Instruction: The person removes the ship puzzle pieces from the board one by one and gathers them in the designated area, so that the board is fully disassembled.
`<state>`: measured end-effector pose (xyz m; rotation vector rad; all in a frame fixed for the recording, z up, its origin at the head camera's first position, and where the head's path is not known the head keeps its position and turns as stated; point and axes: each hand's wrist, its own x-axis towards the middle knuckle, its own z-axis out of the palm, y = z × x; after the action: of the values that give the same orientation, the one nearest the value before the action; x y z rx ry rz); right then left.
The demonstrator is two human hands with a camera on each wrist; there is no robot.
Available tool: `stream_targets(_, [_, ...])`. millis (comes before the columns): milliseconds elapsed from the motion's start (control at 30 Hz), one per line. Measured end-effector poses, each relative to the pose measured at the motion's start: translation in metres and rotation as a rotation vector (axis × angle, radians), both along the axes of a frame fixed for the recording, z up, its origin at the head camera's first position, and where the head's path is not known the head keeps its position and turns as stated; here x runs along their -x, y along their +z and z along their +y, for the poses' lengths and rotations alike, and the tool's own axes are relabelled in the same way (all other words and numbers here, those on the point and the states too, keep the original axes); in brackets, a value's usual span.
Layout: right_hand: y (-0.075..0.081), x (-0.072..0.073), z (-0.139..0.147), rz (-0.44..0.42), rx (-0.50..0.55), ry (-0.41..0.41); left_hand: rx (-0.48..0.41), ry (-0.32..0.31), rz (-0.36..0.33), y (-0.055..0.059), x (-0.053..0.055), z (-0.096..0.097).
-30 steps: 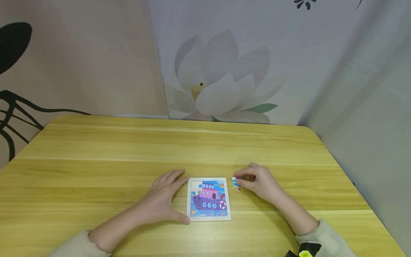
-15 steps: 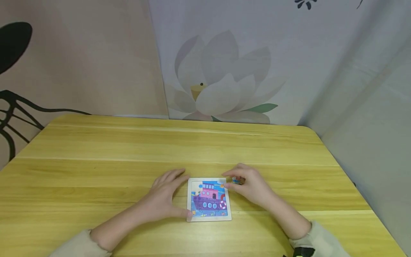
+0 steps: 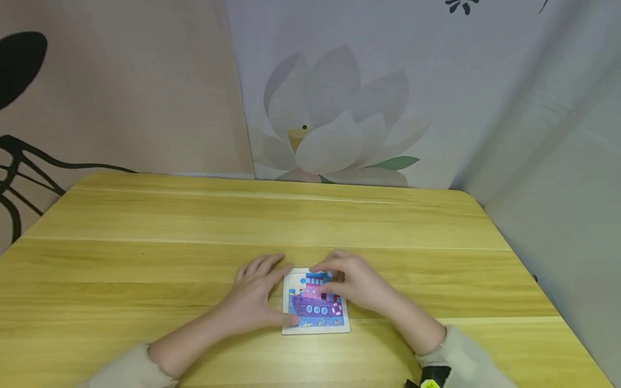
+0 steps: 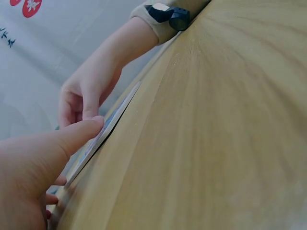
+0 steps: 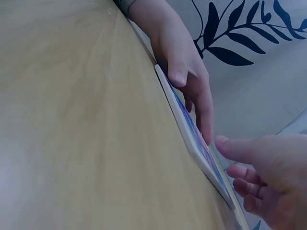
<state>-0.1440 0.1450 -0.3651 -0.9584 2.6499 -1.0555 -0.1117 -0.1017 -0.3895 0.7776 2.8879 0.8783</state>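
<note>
A square jigsaw puzzle (image 3: 317, 311) of a purple and pink ship lies in a white frame on the table. Its upper left corner shows a pale gap where a piece is absent. My left hand (image 3: 252, 302) spreads around the left side, thumb resting on the lower left of the frame and index finger at the top left corner. Over the puzzle's upper right hovers my right hand (image 3: 361, 283), thumb and index finger bent toward each other. The small blue puzzle piece it carried is hidden by the fingers. In the right wrist view, the puzzle (image 5: 192, 136) lies flat.
The wooden table (image 3: 194, 215) stretches out on all sides of the puzzle. Behind it hangs a pale curtain (image 3: 364, 97) with a flower print. A black wrist strap (image 3: 434, 374) sits on the right sleeve.
My right hand has moved left from beside the puzzle to above its upper right part, bringing the puzzle piece along. My left hand has shifted slightly right, its thumb further onto the puzzle.
</note>
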Motion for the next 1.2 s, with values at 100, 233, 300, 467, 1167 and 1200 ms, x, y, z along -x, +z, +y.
stream_targets(100, [0.0,0.002,-0.005,-0.007,-0.031,0.021,0.011,-0.002,0.004,0.0,0.0,0.0])
stream_targets(233, [0.0,0.004,-0.009,-0.018,-0.061,0.046,0.014,0.0,-0.001,0.0,0.0,0.0])
stream_targets(300, [-0.001,0.005,-0.011,-0.019,-0.072,0.055,0.013,0.002,-0.003,0.0,0.0,0.0])
stream_targets(467, [-0.001,0.007,-0.012,-0.02,-0.104,0.07,0.014,0.007,-0.003,0.002,0.0,0.001])
stream_targets(1167, [-0.002,0.0,-0.021,-0.068,-0.099,-0.017,0.013,0.018,-0.009,0.001,0.0,0.001])
stream_targets(1200, [-0.002,0.0,-0.021,-0.064,-0.097,-0.017,0.013,0.019,-0.01,0.001,0.0,0.001])
